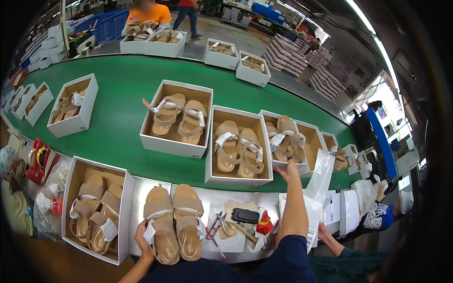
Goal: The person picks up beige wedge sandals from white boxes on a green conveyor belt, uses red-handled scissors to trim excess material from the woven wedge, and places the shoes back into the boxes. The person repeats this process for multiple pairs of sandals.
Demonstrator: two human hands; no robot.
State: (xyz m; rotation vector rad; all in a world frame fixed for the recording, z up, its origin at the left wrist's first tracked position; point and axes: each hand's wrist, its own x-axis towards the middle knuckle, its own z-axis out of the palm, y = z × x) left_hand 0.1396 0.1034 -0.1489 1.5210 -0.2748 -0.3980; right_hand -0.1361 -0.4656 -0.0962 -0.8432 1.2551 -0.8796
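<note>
A pair of tan sandals lies side by side on the metal table in front of me, the left sandal (160,226) and the right sandal (189,221), with white paper under their straps. My left hand (144,243) is closed on the outer edge of the left sandal; some of its fingers are hidden. My right arm stretches forward over the table. At its end my right hand (287,172) grips the near lower edge of a white shoebox (289,164) that holds another pair of sandals on the green conveyor belt.
An open shoebox with sandals (123,212) stands left. Pliers (226,221), a black case (245,216) and a red-yellow item (264,222) lie on the table. Several more shoeboxes line the green belt (118,127). Another person's hand (325,233) is close on my right; a co-worker (155,16) sits across.
</note>
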